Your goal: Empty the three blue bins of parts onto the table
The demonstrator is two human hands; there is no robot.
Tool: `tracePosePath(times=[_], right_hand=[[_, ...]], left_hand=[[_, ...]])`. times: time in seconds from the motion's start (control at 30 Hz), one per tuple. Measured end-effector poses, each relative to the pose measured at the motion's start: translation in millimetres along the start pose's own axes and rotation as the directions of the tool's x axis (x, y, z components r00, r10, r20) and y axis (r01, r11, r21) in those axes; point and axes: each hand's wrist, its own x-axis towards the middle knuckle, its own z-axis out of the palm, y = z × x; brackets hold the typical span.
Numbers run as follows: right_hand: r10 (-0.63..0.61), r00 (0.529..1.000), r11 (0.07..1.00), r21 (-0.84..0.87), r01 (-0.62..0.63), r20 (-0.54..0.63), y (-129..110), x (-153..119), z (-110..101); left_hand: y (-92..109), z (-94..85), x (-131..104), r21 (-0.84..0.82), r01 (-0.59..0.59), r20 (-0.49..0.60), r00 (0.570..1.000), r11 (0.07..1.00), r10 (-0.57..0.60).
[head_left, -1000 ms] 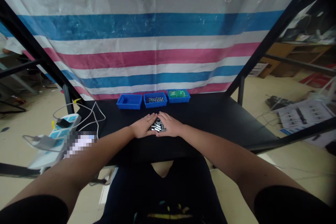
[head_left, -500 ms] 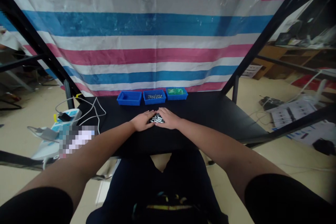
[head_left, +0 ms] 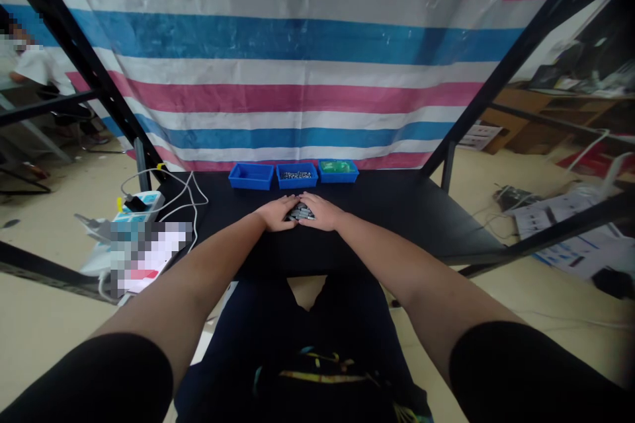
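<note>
A small pile of short grey metal cylinders lies on the black tabletop in front of me. My left hand curves round its left side, thumb apart from the fingers. Round the right side, my right hand does the same, so that the fingertips of both hands meet or nearly meet behind the pile and the thumbs come close in front. Neither hand is closed into a grip; both rest on the table against the pieces. Fingers and palms hide the pile's outer edges.
Behind my hands stand three blue bins: one with a bare floor, one with small metal parts, one with green material. Left are a power strip and loose white cables. A striped sheet hangs behind; a seated person is far left.
My view has turned slightly, so the table and bins sit higher and farther right. Both hands stay round the pile, drawn a little closer together.
</note>
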Motion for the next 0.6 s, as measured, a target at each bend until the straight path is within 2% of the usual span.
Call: tracePosePath(times=[0.13,0.3,0.37,0.5,0.6], right_hand=[[-0.011,1.0,1.0,0.004,0.011,0.003,0.9,-0.2,-0.8],[-0.013,0.999,1.0,0.019,0.014,-0.042,7.3,-4.7,-6.7],[-0.012,0.997,1.0,0.013,0.013,-0.082,9.1,-5.1,-11.1],[-0.007,0.986,0.998,-0.058,-0.003,-0.165,5.1,5.4,-23.6],[0.042,0.966,0.985,-0.149,-0.083,-0.257,0.1,23.1,-36.1]], left_hand=[[-0.4,-1.0,-1.2,-0.005,-0.004,-0.005,1.0,1.0,0.003],[0.1,-4.4,-5.8,-0.03,0.079,-0.019,0.997,0.996,-0.08],[1.6,-9.0,-5.0,-0.045,0.07,-0.063,0.995,0.997,-0.073],[9.0,-25.1,5.2,-0.021,0.004,-0.224,0.974,1.0,-0.009],[14.8,-36.7,16.0,0.089,0.068,-0.27,0.962,0.994,-0.042]])
